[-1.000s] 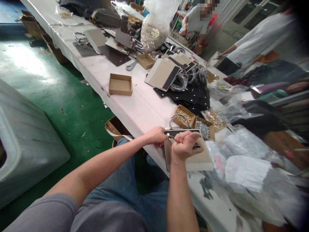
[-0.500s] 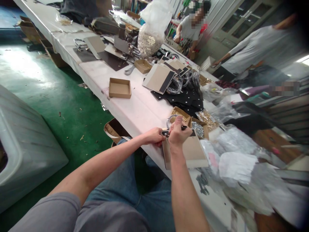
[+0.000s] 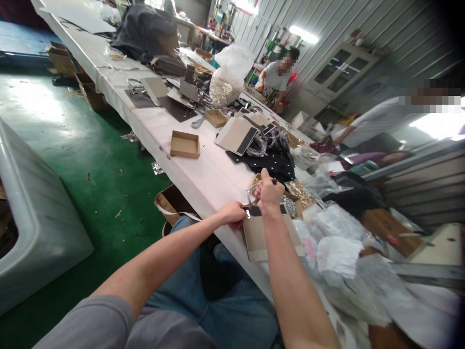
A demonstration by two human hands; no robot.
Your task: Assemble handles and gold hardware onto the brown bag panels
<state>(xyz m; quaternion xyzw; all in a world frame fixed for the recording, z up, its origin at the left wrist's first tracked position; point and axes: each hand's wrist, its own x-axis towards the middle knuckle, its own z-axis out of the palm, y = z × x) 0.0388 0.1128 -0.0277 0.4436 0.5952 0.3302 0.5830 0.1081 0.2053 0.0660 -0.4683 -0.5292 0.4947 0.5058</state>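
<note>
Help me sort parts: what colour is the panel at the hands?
The panel is mostly beige with a black strip; head view.

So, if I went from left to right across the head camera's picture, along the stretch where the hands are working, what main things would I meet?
Large plastic bin → small cardboard tray → left hand → right hand → white bundle → brown box.

pale plastic bin point(image 3: 51, 232) on green floor point(image 3: 116, 194); glass-doored cabinet point(image 3: 337, 72) by ribbed wall point(image 3: 403, 29); lit tube lamp point(image 3: 304, 35).
</note>
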